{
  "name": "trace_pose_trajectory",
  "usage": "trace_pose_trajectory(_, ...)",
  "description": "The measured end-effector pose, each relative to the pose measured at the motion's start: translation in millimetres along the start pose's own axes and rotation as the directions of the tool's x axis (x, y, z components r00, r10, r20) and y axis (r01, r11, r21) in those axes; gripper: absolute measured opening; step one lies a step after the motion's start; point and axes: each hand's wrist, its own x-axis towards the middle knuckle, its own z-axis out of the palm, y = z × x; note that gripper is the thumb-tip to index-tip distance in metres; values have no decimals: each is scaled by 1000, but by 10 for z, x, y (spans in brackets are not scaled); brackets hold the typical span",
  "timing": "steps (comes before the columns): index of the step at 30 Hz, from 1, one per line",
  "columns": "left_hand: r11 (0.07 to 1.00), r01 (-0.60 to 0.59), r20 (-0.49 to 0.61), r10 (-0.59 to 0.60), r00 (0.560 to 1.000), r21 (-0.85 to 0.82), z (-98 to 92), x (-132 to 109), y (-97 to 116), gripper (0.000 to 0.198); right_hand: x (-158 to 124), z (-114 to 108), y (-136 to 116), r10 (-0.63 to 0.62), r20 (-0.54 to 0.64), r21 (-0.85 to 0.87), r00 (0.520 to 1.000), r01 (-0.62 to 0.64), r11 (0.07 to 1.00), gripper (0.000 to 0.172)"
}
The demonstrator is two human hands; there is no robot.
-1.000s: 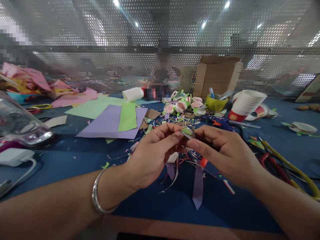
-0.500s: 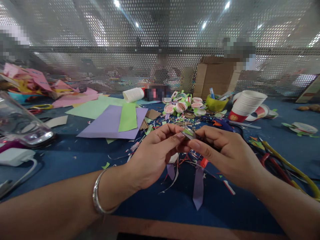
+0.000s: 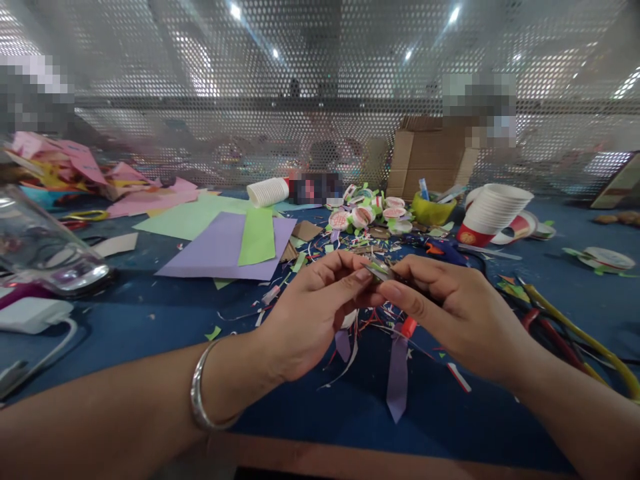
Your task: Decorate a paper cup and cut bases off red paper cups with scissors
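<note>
Close together above the table, my left hand [image 3: 305, 313] and my right hand [image 3: 457, 317] both have their fingers closed. A small green paper piece [image 3: 376, 269] is pinched by my left thumb and fingertips. My right fingertips meet a greyish edge beside it; what they grip is mostly hidden behind the fingers. Below the hands lie a purple paper strip [image 3: 398, 383] with a pointed end, a red object [image 3: 409, 327] and thin paper scraps.
Left of the hands are purple paper [image 3: 210, 250], a green strip [image 3: 257, 237] and a glass [image 3: 60, 257]. Behind sit small paper crafts [image 3: 363, 217], a yellow bowl [image 3: 433, 210] and stacked paper cups [image 3: 497, 210]. Yellow-handled scissors [image 3: 575, 323] lie right.
The view has shifted very slightly. Both hands stay in nearly the same place, with the same grip on the small green paper piece.
</note>
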Motion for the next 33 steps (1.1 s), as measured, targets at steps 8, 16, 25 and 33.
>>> trace_pose_trajectory(8,1000,-14,23,14,1000,0,-19,1,-21,8,-19,-11,4,-7,8,-20,1000,7,1000,36)
trace_pose_trajectory(16,1000,1,19,-1,1000,-2,-14,2,-25,11,-23,-10,-10,-2,4,-40,1000,3,999,37)
trace_pose_trajectory(25,992,-5,-1,5,1000,130,-30,-17,2,12,-34,-7,-3,-2,2,-65,1000,2,998,39)
trace_pose_trajectory(33,993,65,29,-68,997,93,-21,-16,47,11,4,-49,61,43,-147,23,988,-40,999,43)
